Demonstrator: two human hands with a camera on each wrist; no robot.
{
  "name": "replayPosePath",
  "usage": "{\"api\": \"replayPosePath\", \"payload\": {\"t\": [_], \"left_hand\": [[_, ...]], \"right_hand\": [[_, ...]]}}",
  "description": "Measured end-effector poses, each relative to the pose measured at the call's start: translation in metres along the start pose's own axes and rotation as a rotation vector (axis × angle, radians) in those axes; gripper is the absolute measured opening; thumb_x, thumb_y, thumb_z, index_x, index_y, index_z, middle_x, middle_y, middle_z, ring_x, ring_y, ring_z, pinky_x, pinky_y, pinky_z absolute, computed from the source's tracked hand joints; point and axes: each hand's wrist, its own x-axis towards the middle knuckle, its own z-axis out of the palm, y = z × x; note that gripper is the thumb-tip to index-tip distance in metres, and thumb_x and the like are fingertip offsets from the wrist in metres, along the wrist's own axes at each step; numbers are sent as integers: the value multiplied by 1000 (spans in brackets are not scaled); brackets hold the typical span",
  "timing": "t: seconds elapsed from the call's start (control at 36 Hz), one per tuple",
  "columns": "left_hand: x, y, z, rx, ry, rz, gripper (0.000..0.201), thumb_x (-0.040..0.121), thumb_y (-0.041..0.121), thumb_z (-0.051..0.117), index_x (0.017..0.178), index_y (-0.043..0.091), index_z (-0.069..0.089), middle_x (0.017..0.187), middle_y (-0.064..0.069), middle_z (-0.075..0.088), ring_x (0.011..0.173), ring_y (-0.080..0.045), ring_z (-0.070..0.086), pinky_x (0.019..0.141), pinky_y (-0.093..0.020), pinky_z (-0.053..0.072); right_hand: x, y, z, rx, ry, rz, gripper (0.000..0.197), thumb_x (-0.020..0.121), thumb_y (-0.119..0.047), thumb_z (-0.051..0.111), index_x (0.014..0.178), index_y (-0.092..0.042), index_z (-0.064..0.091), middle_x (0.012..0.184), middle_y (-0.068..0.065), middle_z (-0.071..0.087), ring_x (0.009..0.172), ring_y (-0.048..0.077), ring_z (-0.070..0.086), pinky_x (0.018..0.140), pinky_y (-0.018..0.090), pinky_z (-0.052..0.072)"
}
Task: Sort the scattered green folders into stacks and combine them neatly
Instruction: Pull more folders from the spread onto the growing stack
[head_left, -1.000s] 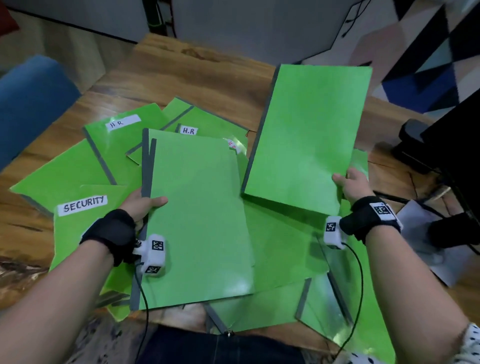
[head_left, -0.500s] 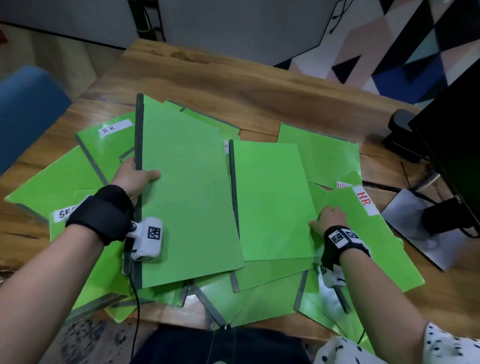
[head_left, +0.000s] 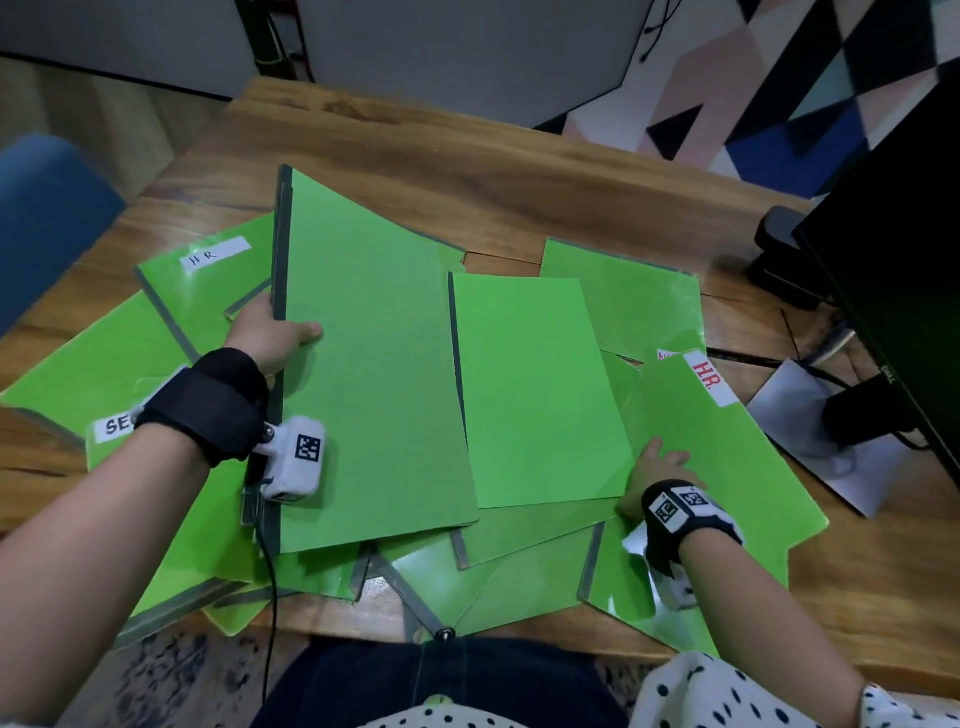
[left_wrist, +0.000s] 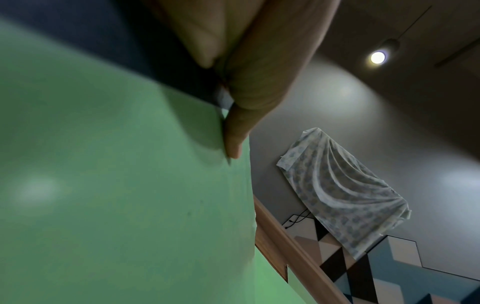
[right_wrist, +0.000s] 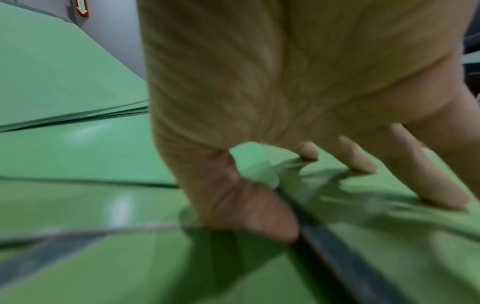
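Many green folders with dark spines lie scattered on the wooden table (head_left: 467, 171). My left hand (head_left: 270, 332) grips a large green folder stack (head_left: 374, 364) by its spine, thumb on top, with the far end raised off the pile. The left wrist view shows the thumb (left_wrist: 233, 133) pressed on the green cover (left_wrist: 116, 185). A single folder (head_left: 535, 389) lies flat in the middle. My right hand (head_left: 657, 467) rests on the folder labelled "H.R." (head_left: 727, 467) at the right. In the right wrist view its fingers (right_wrist: 441, 195) are spread on that cover (right_wrist: 389, 236), thumb by the dark spine.
More folders lie at the left, one labelled "H R" (head_left: 208, 254) and one with a partly hidden "SE" label (head_left: 111, 426). A black monitor (head_left: 909, 260) on its stand (head_left: 852, 415) fills the right side. A blue chair (head_left: 47, 208) sits at the far left.
The right hand laid its raised folder flat in the middle, let go and moved onto the H.R. folder at the right. The left hand pushed its stack farther up the table.
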Motion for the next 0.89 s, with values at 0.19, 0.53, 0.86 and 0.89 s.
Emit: {"api": "replayPosePath", "payload": {"t": [0.19, 0.53, 0.86, 0.89], "left_hand": [[-2, -1, 0, -8, 9, 7, 46, 85, 11, 68, 125, 3, 48, 120, -19, 59, 94, -27, 55, 95, -46, 47], [-6, 5, 1, -16, 11, 32, 46, 83, 11, 69, 124, 4, 49, 121, -19, 59, 108, -36, 59, 97, -51, 47], [-10, 11, 3, -24, 9, 79, 47, 85, 9, 68, 127, 4, 48, 122, -17, 58, 109, -34, 57, 99, -48, 45], [-10, 11, 3, -25, 12, 81, 46, 85, 9, 67, 127, 4, 48, 122, -16, 58, 105, -32, 56, 99, -47, 46]], "right_hand": [[1, 11, 3, 46, -21, -101, 104, 78, -12, 69, 151, -15, -6, 155, 26, -5, 126, 47, 44, 95, 50, 50], [-14, 12, 0, 64, 53, -124, 65, 87, 0, 55, 144, -2, 24, 147, 28, 27, 110, 36, 59, 87, 38, 55], [-17, 32, -48, 205, 193, 26, 62, 98, -2, 33, 148, 3, -3, 130, 27, 53, 115, 33, 58, 97, 43, 48], [-17, 37, -54, 195, 204, 43, 59, 98, -1, 32, 148, 5, 1, 132, 28, 51, 118, 35, 55, 100, 45, 45]]}}
